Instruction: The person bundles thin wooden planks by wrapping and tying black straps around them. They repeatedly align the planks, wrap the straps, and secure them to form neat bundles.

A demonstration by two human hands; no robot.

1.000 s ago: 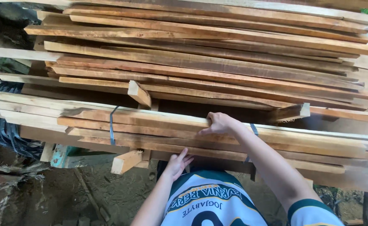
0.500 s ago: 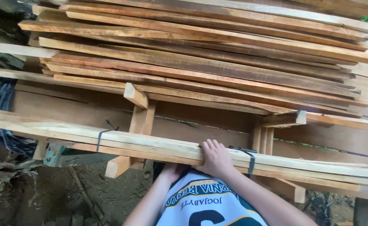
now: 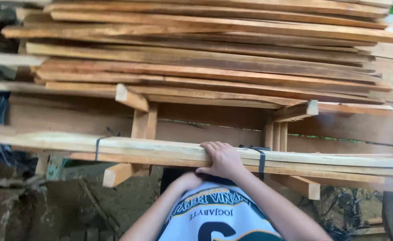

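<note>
1. Gripping the strapped bundle of pale planks (image 3: 169, 151), my right hand (image 3: 223, 159) has its fingers curled over the bundle's top edge, palm against its near face.
2. My left hand (image 3: 187, 180) sits just below and to the left of the right one, under the bundle's lower edge; I cannot tell from this view whether it is closed on the wood or only propping it.
3. The bundle lies level across my chest. One dark strap (image 3: 261, 158) wraps it just right of my right hand, another (image 3: 98, 147) well off to the left.
4. Beyond my hands, the big stack of boards (image 3: 205, 58) rests on its wooden rack (image 3: 143, 122).
5. As I judge it, the bundle is off the stack and carried by me; setting it down anywhere is not yet done.
</note>
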